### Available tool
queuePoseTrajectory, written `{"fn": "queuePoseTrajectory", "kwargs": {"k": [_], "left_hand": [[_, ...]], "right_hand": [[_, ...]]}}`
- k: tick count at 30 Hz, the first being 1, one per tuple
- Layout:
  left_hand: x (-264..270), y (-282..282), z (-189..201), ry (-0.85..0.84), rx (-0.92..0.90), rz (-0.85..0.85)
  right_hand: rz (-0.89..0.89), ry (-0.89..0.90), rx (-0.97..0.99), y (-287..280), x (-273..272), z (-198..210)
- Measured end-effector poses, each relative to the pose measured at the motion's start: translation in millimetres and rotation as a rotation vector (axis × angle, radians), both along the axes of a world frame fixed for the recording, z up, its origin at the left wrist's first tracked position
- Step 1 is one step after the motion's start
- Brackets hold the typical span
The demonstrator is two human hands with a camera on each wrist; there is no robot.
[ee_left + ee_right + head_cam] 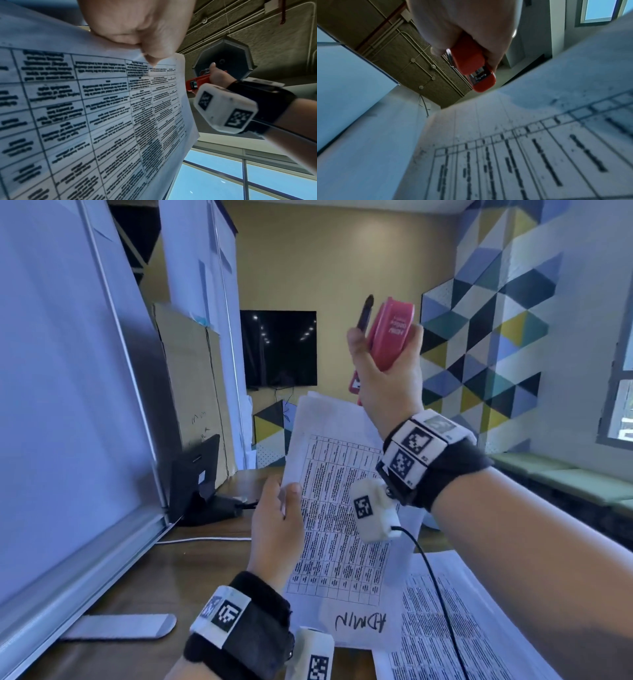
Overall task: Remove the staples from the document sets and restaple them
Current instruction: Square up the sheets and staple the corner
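Right hand (387, 378) grips red stapler (388, 333) upright, upper centre of frame, clear of paper, prob. ready to restaple. Left hand (274, 529) pinches document set (339, 529) at its left edge, lifted off desk (191, 563). Right wrist view alone shows stapler's metal mouth; staple presence unclear.

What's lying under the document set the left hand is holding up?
More printed sheets lie on the wooden desk below the held document set, showing to its right. How far they extend beneath it is hidden by the set and the left hand.
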State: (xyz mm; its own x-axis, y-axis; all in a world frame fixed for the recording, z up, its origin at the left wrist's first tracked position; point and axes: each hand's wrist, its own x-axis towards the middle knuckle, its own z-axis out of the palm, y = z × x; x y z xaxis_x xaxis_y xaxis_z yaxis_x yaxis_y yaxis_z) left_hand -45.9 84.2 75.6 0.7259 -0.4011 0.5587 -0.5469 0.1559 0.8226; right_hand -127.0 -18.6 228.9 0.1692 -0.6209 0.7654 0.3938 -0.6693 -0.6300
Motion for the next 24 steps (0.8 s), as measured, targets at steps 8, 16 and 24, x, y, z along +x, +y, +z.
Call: {"fn": "queuePoseTrajectory", "kwargs": {"k": [8, 16, 24], "left_hand": [[3, 0, 3, -0.025, -0.078, -0.004], [-1, 2, 4, -0.051, -0.132, -0.002], [-7, 3, 1, -0.078, -0.124, -0.016]], "right_hand": [[0.003, 0.160, -0.005, 5, 20, -12], [-0.056, 0.175, -0.030, 5, 31, -5], [-0.051, 0.053, 0.024, 5, 34, -8]]}}
